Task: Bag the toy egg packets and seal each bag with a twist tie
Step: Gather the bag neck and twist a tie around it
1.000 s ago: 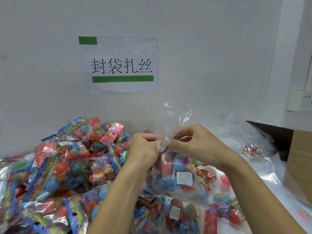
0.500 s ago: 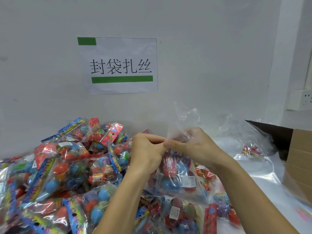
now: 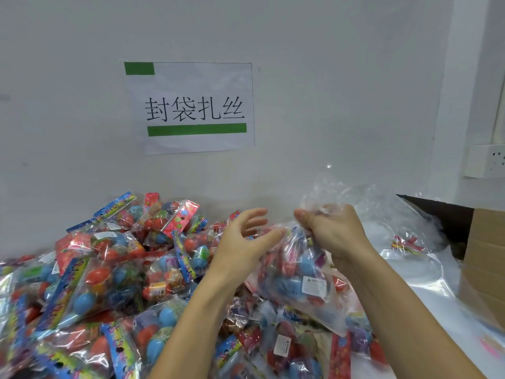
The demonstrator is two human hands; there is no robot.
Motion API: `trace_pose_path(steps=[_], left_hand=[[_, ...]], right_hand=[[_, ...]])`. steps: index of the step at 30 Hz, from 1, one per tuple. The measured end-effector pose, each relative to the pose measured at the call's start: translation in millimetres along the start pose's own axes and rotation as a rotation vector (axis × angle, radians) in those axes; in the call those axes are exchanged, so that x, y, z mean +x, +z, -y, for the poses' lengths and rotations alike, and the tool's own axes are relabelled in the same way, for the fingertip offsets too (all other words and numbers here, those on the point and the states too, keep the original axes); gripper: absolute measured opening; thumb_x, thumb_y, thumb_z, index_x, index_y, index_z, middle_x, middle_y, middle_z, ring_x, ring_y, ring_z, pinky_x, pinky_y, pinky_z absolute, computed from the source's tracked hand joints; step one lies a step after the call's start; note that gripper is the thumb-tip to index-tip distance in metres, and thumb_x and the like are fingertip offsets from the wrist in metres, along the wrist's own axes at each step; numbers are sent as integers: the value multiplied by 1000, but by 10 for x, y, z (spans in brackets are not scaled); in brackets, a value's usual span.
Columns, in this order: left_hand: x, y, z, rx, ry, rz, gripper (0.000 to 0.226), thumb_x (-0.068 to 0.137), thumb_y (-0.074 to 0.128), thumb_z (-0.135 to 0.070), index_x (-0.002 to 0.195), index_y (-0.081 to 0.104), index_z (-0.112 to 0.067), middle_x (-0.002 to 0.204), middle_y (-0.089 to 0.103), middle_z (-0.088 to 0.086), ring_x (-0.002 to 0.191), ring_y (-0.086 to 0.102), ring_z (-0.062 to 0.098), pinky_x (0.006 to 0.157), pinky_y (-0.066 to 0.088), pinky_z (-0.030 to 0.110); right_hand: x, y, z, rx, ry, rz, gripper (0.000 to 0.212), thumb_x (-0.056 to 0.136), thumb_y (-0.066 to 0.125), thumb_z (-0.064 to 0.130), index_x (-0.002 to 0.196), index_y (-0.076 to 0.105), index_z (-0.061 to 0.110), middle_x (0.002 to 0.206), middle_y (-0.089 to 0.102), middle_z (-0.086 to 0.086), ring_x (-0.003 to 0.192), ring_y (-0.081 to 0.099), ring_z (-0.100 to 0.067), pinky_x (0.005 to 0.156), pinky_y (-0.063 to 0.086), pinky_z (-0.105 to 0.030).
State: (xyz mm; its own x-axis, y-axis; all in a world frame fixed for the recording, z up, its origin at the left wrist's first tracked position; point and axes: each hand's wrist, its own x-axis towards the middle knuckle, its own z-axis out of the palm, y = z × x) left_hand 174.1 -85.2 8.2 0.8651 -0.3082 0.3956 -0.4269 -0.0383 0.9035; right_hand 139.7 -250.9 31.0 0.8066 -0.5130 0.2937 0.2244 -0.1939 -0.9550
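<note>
paper sign [image 3: 188, 108] on white wall [image 3: 328, 77], wall socket [image 3: 486, 160], cardboard box [image 3: 483, 258]

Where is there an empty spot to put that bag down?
A bare white strip of table shows on the right, between the pile of toy egg packets and the cardboard box. Loose clear plastic covers its far end. The left and middle are crowded with packets.
</note>
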Motion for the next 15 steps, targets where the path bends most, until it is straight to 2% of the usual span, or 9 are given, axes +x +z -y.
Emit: trace_pose_path(steps=[2,3,5,6,9,11,12,13,15], left_hand=[[-13,-35,15,2,-114,14,94,54,80,-72,135,52,-34,135,56,-9,123,54,11,99,46,33],[-26,-47,12,4,-208,70,112,47,79,-77,143,43,-32,143,50,-4,128,51,17,106,43,41],[-56,-59,24,-112,-383,254,138,36,86,-74,152,26,-32,151,43,8,130,51,30,112,40,48],[-67,-57,39,-225,-441,325,141,33,92,-65,151,22,-34,148,47,12,126,56,35,109,44,48],[-77,-12,136,-482,-479,403,128,49,99,-32,148,19,-44,130,65,15,113,65,42,99,49,59],[-94,83,180,-618,-414,391,116,67,89,-12,149,16,-51,134,62,16,116,62,45,97,45,68],[-106,136,187,-689,-374,360,113,71,83,-7,148,16,-53,136,61,15,118,62,43,96,46,68],[-111,179,191,-748,-340,322,109,72,81,-6,147,18,-55,136,61,12,119,62,39,95,49,63],[-99,240,173,-803,-300,292,94,77,80,-19,147,25,-50,138,60,9,119,63,31,82,58,45]], right_hand=[[47,-51,-6,49,12,-87,28,85,80,18,67,65,2,57,59,-5,43,57,-16,38,41,-22],[72,-65,-13,78,20,-119,26,85,80,18,69,65,4,61,61,-5,51,59,-19,44,42,-22],[100,-73,-22,130,37,-160,23,85,79,19,75,65,4,69,61,-3,63,59,-21,52,41,-22],[117,-72,-29,158,41,-177,21,86,79,19,81,65,3,75,61,-4,68,59,-21,54,41,-23],[124,-51,-20,246,64,-232,25,87,78,19,98,66,0,89,65,-9,79,63,-23,65,47,-24],[130,-45,-22,289,87,-244,18,88,77,18,86,64,6,77,62,-6,65,60,-19,54,46,-18],[121,-39,-15,302,97,-240,22,88,76,18,77,59,10,70,57,-3,58,54,-16,47,43,-16],[111,-38,-2,312,103,-237,26,89,75,17,72,56,13,67,55,-1,55,51,-14,45,42,-17],[117,-62,22,328,103,-223,22,89,75,17,75,60,10,70,59,-2,61,56,-16,58,50,-25]])
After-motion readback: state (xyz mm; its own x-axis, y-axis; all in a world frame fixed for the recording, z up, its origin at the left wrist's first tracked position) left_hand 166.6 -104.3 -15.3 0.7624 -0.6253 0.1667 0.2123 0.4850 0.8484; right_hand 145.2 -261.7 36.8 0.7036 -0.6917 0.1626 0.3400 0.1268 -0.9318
